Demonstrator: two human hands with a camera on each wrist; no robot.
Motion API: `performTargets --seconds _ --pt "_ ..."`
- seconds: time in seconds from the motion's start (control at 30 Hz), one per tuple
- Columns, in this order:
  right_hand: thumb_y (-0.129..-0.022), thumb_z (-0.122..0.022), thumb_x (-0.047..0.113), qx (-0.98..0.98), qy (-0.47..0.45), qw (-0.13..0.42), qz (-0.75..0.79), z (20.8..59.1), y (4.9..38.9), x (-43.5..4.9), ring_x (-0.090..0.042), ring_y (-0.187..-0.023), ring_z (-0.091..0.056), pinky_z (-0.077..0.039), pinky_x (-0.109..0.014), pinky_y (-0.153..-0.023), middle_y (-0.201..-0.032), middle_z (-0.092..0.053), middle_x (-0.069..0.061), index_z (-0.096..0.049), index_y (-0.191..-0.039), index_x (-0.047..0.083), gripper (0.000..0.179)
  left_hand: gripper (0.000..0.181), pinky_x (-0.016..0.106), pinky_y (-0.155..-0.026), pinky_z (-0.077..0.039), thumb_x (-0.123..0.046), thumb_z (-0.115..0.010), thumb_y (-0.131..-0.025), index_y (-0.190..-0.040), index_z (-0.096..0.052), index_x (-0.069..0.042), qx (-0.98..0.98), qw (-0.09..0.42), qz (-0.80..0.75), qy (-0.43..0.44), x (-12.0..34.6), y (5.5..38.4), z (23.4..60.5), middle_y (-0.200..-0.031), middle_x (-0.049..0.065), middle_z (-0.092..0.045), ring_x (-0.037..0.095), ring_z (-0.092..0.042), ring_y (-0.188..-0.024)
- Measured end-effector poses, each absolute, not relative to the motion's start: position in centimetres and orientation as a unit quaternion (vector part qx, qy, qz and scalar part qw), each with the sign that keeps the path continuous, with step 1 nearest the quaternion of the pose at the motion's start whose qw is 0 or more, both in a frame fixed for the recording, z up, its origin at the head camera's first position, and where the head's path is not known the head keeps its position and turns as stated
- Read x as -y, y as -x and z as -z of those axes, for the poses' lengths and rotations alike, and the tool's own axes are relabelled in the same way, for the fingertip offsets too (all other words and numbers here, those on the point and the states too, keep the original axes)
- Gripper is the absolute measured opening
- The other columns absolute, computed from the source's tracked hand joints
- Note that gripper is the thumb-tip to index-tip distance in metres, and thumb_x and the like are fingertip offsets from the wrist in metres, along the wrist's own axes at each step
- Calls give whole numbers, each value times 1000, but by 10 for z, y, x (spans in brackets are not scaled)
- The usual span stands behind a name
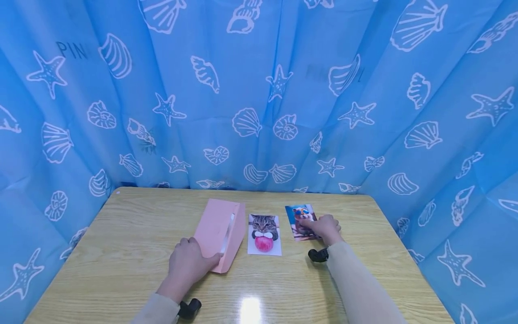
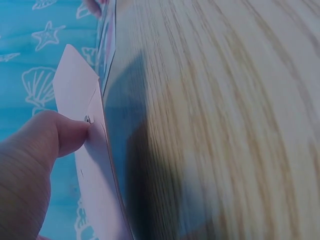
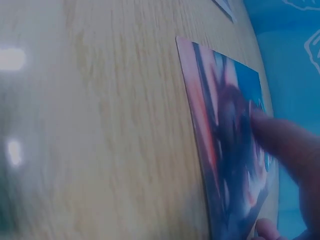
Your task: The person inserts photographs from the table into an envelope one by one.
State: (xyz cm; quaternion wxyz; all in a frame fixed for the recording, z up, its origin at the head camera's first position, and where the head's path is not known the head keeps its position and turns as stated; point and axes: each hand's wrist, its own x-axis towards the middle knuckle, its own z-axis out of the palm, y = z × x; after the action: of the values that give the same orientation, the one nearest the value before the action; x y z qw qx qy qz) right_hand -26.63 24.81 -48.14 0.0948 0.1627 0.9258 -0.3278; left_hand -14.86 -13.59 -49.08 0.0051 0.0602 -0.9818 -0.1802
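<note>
My left hand holds a pink paper envelope on the left of the table's middle, the thumb on its inner side by the opening. The envelope's flap stands open toward the right, with a pale strip showing at the slit. My other fingers are hidden beneath it. On the right, my right hand pinches a picture card of an animal in blue sunglasses, thumb across its face and fingers at its right edge. Between the hands lies a second card, a cat above a pink ball.
The wooden table carries these things. A blue curtain with white shells and starfish hangs behind it and along both sides. Black straps with small cameras sit on both wrists.
</note>
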Motion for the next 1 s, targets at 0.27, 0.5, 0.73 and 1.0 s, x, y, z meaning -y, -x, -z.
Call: performTargets --seconds 0.27,0.5,0.73,1.0 --pt "-78 -74 53 -924 -168 113 325 484 271 -250 -45 -104 -32 -33 -55 -88 -116 -37 -34 -47 -124 -16 87 93 45 -63 -49 -68 -69 -69 -103 -57 17 981 15 186 -60 136 149 492 -87 20 -53 31 -52 -78" --pt "-78 -76 49 -919 -173 116 334 484 274 -252 -45 -104 -32 -34 -53 -87 -117 -35 -36 -42 -128 -16 89 94 45 -63 -49 -69 -69 -68 -103 -56 17 981 20 185 -60 135 148 491 -87 20 -53 31 -53 -78" --pt "-81 -75 41 -915 -176 109 346 485 271 -251 -44 -104 -31 -33 -53 -87 -117 -36 -33 -35 -128 -15 84 92 45 -63 -49 -69 -69 -69 -101 -57 16 980 22 186 -60 136 148 492 -86 20 -53 31 -53 -77" --pt "-79 -80 34 -902 -167 86 389 491 265 -249 -40 -101 -44 -40 -51 -88 -113 -47 -29 -27 -126 -11 85 92 44 -62 -48 -69 -69 -68 -102 -57 16 978 14 194 -70 137 148 492 -85 19 -52 30 -52 -76"
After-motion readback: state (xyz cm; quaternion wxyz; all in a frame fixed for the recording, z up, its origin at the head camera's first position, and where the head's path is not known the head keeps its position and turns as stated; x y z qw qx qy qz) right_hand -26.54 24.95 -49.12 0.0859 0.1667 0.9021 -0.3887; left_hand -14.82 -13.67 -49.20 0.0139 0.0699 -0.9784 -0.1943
